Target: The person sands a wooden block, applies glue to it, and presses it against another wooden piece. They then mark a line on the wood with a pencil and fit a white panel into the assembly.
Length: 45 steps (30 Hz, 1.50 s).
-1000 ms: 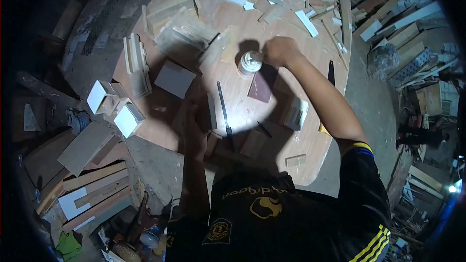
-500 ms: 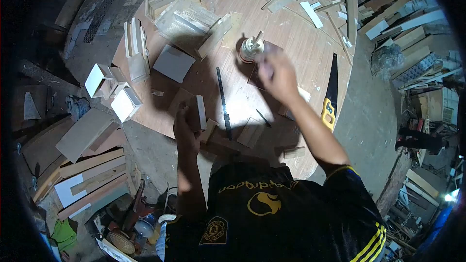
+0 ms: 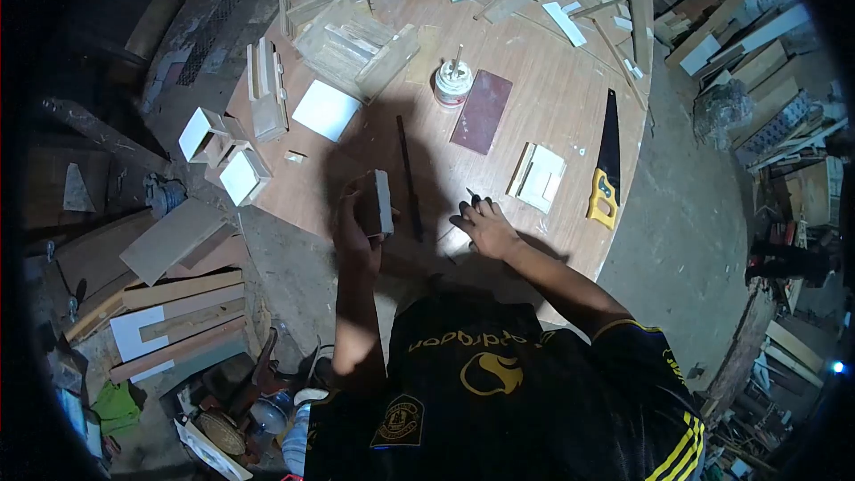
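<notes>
My left hand (image 3: pixel 356 230) is wrapped round a small wooden block (image 3: pixel 384 202) with a white edge, held above the near side of the round table. To its right my right hand (image 3: pixel 490 230) has its fingers closed on a slim dark pencil (image 3: pixel 472 192), whose end pokes out past the fingertips. Between the hands, partly in shadow, lies a long dark bar-like tool (image 3: pixel 407 160). Further off, a white jar (image 3: pixel 453 82) with a stick standing in it is beside a flat reddish-brown board (image 3: pixel 482 112).
At the right edge of the table (image 3: pixel 543 80) lies a yellow-handled saw (image 3: pixel 606 187). A small white-and-wood assembly (image 3: pixel 538 176) sits beyond my right hand. On the left are a white square panel (image 3: pixel 326 110) and wooden box parts (image 3: pixel 356 40). Offcuts (image 3: pixel 565 25) cover the far side.
My right hand has come back from the jar toward me and down to the pencil, which it now grips. My left hand keeps hold of the wooden block. The view has shifted slightly.
</notes>
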Motion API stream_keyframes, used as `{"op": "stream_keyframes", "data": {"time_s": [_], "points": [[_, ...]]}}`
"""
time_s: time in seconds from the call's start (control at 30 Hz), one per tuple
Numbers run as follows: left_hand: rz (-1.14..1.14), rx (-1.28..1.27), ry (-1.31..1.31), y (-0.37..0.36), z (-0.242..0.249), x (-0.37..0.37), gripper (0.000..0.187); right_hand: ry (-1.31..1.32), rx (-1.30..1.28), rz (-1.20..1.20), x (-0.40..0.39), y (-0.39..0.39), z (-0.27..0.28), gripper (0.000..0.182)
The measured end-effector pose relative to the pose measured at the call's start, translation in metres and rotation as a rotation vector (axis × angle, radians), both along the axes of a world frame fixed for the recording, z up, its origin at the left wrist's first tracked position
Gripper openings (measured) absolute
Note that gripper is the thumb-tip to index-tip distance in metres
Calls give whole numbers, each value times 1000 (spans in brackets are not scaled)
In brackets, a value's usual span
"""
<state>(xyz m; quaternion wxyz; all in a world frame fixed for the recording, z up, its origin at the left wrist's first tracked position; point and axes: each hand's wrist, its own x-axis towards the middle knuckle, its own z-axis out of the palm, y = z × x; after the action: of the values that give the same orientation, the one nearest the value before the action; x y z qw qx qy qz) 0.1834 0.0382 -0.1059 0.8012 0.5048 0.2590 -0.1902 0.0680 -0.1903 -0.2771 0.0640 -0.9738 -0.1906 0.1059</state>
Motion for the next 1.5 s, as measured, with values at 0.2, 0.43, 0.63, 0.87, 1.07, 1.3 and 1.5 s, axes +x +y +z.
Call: {"op": "stream_keyframes", "data": {"time_s": [0.2,0.43,0.63,0.87,1.07,1.3,1.5], "points": [[130,0,62,1,-4,-34,36,46,-111,-17,-21,0,-13,77],[-28,-57,-116,-2,2,-78,34,-15,87,-342,-36,-23,-30,47],[-69,-27,-105,-11,-11,-109,37,-127,441,-570,-35,-59,-31,12],[116,-19,-81,-23,-13,-137,27,-137,581,-825,-80,-129,-3,19],[161,-57,-128,-22,-7,-158,27,193,557,-382,-97,-107,-47,25],[201,-22,-144,2,0,-176,32,-74,288,-293,-59,-21,-13,51],[300,-23,-144,33,-6,-195,28,-218,100,-286,-48,-6,-62,66]]}}
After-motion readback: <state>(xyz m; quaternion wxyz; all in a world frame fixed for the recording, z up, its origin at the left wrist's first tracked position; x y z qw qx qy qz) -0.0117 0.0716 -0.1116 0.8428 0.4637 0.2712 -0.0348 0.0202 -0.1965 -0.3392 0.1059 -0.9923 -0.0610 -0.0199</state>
